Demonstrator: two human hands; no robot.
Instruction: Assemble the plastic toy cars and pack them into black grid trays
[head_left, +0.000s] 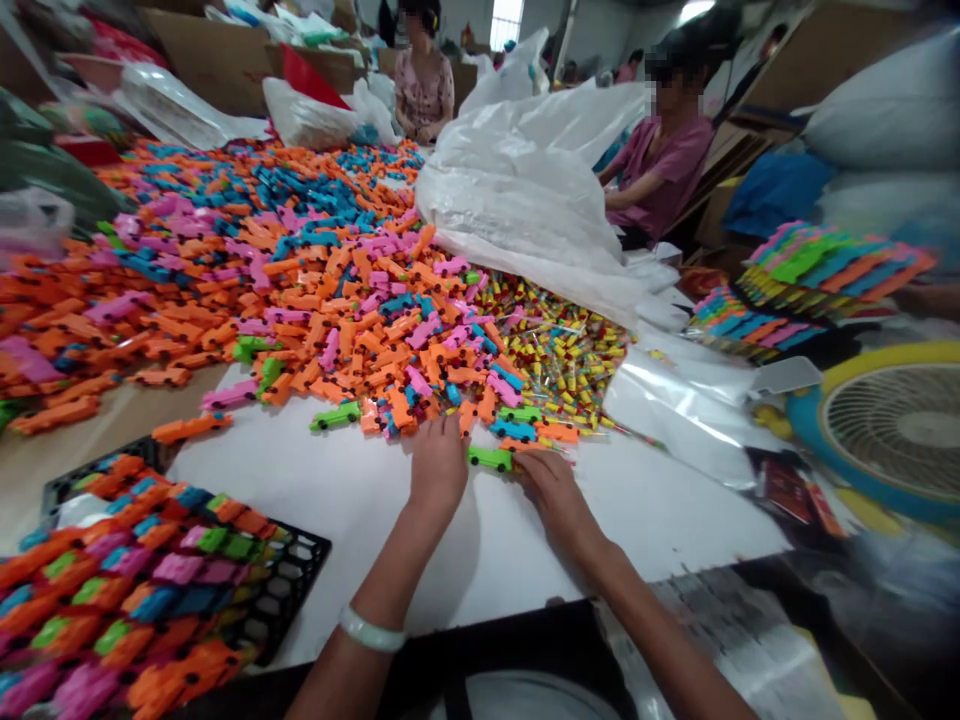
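Note:
My left hand (439, 460) is at the near edge of a big heap of toy cars (360, 330), its fingertips among orange cars; what they hold, if anything, is hidden. To its right, my right hand (551, 490) has its bent fingers at the right end of a green toy car (490, 459). Just behind that car lie a blue car (513, 430) and another green car (520, 413). Another green car (335, 416) rests on the white table sheet (330, 520) left of my left hand.
A black tray (289, 590) full of coloured cars stands at lower left. Small yellow-and-red pieces (566, 360) lie behind my right hand, beside a white plastic bag (525, 190). A yellow-blue fan (900, 430) is at right. Two people (660, 170) sit across the table.

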